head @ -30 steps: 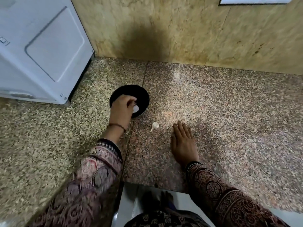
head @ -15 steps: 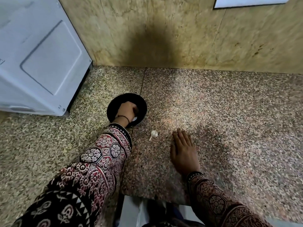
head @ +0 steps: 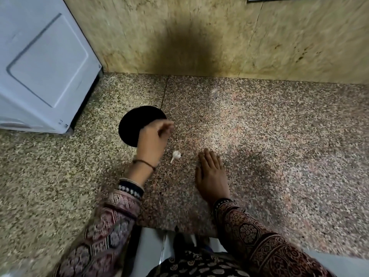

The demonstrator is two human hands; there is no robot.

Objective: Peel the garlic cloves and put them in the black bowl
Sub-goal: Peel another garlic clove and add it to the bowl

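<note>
Counter: black bowl, one garlic piece.
Left hand blurred over bowl's edge, grip unclear; right hand flat, fingers straight; garlic between them.

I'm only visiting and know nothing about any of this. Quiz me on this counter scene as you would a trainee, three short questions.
1. Which of the hands partly covers the black bowl in this view?
2. True or false: the right hand lies flat on the granite counter.
3. The garlic piece lies: A) inside the bowl; B) on the counter between the two hands; C) in the right hand.

Key:
1. The left hand.
2. True.
3. B.
</note>
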